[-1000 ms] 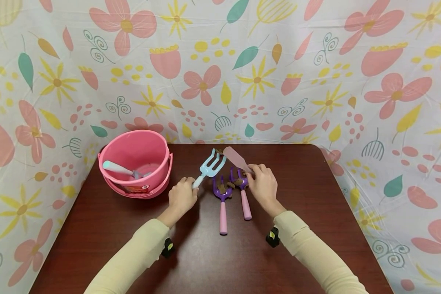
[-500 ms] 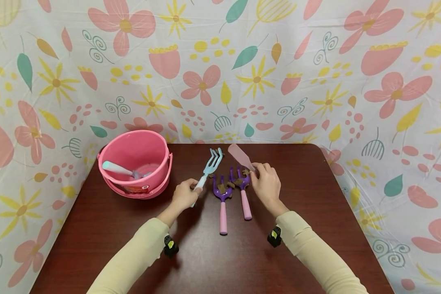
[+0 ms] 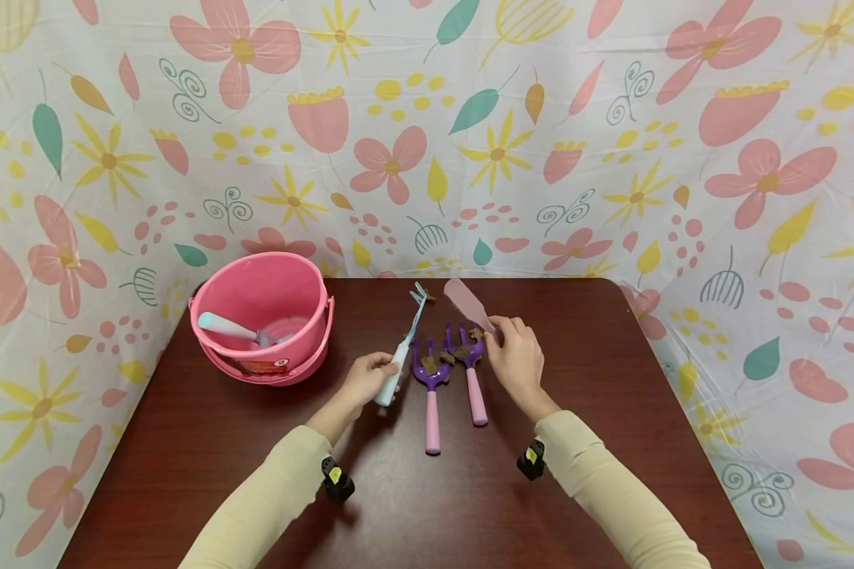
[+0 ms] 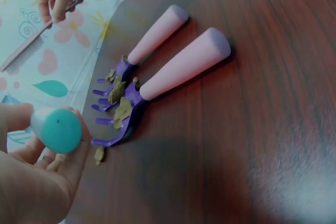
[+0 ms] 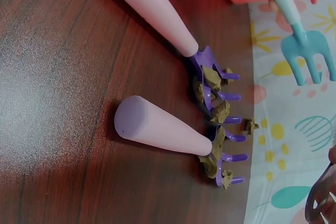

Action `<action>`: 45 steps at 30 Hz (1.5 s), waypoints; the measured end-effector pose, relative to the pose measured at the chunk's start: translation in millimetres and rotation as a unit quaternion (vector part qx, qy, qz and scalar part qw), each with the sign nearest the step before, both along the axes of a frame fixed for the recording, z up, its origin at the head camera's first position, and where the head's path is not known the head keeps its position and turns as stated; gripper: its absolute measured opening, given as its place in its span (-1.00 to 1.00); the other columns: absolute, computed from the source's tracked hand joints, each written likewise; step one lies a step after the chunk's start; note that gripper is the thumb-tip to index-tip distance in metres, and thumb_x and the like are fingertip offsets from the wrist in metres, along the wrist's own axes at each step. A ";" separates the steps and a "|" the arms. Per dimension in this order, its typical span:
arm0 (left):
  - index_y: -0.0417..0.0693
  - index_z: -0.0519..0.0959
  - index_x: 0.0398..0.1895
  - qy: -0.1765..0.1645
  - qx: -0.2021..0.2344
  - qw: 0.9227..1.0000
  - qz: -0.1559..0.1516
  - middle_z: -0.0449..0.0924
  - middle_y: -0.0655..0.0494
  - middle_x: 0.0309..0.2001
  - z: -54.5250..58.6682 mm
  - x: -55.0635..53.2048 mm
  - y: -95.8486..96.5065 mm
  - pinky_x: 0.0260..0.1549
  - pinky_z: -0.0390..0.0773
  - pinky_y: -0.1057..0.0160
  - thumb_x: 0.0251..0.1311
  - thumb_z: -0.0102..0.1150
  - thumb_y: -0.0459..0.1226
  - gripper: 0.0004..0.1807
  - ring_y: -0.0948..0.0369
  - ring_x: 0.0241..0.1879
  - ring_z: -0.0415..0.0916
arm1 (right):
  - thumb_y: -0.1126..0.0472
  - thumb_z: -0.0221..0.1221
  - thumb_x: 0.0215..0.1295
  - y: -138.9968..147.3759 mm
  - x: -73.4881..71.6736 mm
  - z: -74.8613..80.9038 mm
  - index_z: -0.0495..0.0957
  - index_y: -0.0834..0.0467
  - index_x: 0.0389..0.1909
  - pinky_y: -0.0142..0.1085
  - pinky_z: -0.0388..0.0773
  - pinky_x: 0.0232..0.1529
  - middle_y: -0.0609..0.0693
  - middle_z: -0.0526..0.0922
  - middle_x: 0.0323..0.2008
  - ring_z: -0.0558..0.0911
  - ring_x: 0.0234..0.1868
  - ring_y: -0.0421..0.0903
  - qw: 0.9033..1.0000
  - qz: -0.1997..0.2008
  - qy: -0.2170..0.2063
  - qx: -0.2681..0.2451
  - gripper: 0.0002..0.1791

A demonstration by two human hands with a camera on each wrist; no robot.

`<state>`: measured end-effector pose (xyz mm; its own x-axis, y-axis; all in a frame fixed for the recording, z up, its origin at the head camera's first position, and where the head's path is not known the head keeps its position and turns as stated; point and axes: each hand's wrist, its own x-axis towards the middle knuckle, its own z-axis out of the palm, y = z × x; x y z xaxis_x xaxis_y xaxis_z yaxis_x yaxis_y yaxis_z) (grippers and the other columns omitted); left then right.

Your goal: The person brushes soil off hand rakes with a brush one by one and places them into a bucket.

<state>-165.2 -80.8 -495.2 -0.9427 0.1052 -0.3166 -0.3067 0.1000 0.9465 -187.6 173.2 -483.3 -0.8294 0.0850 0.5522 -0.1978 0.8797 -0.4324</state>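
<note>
My left hand (image 3: 367, 381) grips the pale blue handle of a small garden fork (image 3: 394, 373). The fork is turned edge-on in the head view, its tines pointing away near a brown clump at the back. Farther right, my right hand (image 3: 515, 356) pinches the thin handle of a pink brush (image 3: 465, 299); its bristles show in the left wrist view. Between the hands, two purple garden forks with pink handles lie side by side on the table: a left one (image 3: 432, 415) and a right one (image 3: 476, 399). Brown clumps (image 5: 220, 112) cling on and around their tines.
A pink bucket (image 3: 313, 336) stands at the back left, holding a tool with a white and teal handle (image 3: 226, 325). The dark wooden table (image 3: 427, 514) ends at the back against a flowered cloth (image 3: 391, 166).
My left hand has come slightly right and nearer, rolling the blue fork from face-up to edge-on. My right hand has shifted a little right, taking the brush away from the blue fork's tines.
</note>
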 end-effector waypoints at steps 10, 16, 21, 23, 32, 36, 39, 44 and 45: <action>-0.29 0.42 0.03 -0.051 0.125 0.991 0.002 0.62 0.06 -0.35 -7.3 4.2 5.3 -0.47 0.57 0.22 0.26 -0.03 -0.29 -0.67 0.15 -0.46 0.56 | 0.23 0.28 0.04 -5.0 1.4 -1.1 0.61 0.09 -0.19 -0.10 0.46 -0.46 0.03 0.60 -0.35 0.54 -0.40 0.02 0.999 0.049 0.004 0.017 -0.74; -0.29 0.37 0.10 -0.056 0.164 0.985 -0.007 0.62 0.09 -0.33 -8.5 4.4 6.4 -0.46 0.54 0.25 0.30 -0.11 -0.28 -0.64 0.21 -0.50 0.53 | 0.23 0.28 0.06 -8.7 3.2 -0.3 0.61 0.09 -0.17 -0.12 0.45 -0.48 0.02 0.58 -0.36 0.52 -0.41 -0.01 0.997 0.075 0.006 0.023 -0.74; -0.37 0.32 0.18 -0.056 0.199 0.978 -0.020 0.60 0.12 -0.30 -7.0 4.0 7.3 -0.46 0.52 0.28 0.34 -0.17 -0.25 -0.56 0.19 -0.46 0.51 | 0.24 0.29 0.04 -12.1 5.7 1.0 0.61 0.07 -0.17 -0.14 0.45 -0.49 -0.01 0.57 -0.38 0.51 -0.41 -0.04 0.995 0.096 0.008 0.027 -0.73; -0.38 0.29 0.21 -0.062 0.218 0.974 -0.027 0.59 0.13 -0.31 -6.0 3.7 8.0 -0.46 0.50 0.30 0.35 -0.18 -0.23 -0.53 0.21 -0.47 0.49 | 0.23 0.29 0.04 -13.2 6.2 1.6 0.61 0.06 -0.17 -0.17 0.44 -0.50 -0.03 0.57 -0.37 0.50 -0.41 -0.06 0.994 0.109 0.009 0.027 -0.73; -0.40 0.27 0.19 -0.070 0.271 0.959 -0.046 0.54 0.13 -0.36 -4.3 2.8 9.3 -0.49 0.47 0.33 0.37 -0.25 -0.23 -0.54 0.24 -0.49 0.44 | 0.21 0.26 0.06 -18.2 7.8 1.9 0.60 0.00 -0.15 -0.24 0.42 -0.53 -0.09 0.59 -0.32 0.48 -0.38 -0.13 0.990 0.137 0.002 0.042 -0.72; -0.35 0.28 0.16 -0.073 0.293 0.951 -0.060 0.51 0.14 -0.36 -2.7 2.7 8.9 -0.50 0.45 0.35 0.39 -0.31 -0.23 -0.58 0.24 -0.47 0.42 | 0.20 0.27 0.06 -20.9 9.6 1.1 0.60 -0.01 -0.14 -0.27 0.40 -0.55 -0.09 0.58 -0.32 0.47 -0.40 -0.14 0.988 0.150 0.001 0.043 -0.71; -0.37 0.22 0.20 -0.076 0.305 0.947 -0.069 0.50 0.15 -0.36 -2.1 2.4 8.6 -0.51 0.44 0.36 0.39 -0.32 -0.23 -0.55 0.25 -0.46 0.39 | 0.18 0.28 0.06 -23.8 10.8 1.2 0.60 -0.02 -0.14 -0.28 0.39 -0.54 -0.09 0.58 -0.33 0.46 -0.41 -0.15 0.986 0.163 0.003 0.045 -0.71; -0.42 0.17 0.24 -0.082 0.309 0.944 -0.077 0.48 0.15 -0.36 -2.3 2.0 8.6 -0.52 0.43 0.38 0.39 -0.34 -0.21 -0.50 0.27 -0.49 0.37 | 0.19 0.33 0.01 -29.3 11.8 2.0 0.61 -0.01 -0.16 -0.29 0.38 -0.54 -0.08 0.59 -0.35 0.45 -0.42 -0.16 0.981 0.185 0.019 0.048 -0.70; -0.40 0.20 0.22 -0.083 0.308 0.945 -0.077 0.48 0.14 -0.35 -2.4 2.0 8.7 -0.53 0.42 0.39 0.39 -0.34 -0.21 -0.52 0.28 -0.49 0.37 | 0.20 0.34 0.00 -30.1 12.0 2.2 0.62 -0.01 -0.16 -0.29 0.38 -0.53 -0.08 0.59 -0.35 0.45 -0.43 -0.16 0.981 0.188 0.023 0.048 -0.69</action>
<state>-163.2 -72.0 -497.7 -0.8434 0.4501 -0.2933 -0.4835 -0.3979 0.7797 -175.5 143.1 -481.1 -0.7664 -0.2772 0.5794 -0.5337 0.7767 -0.3344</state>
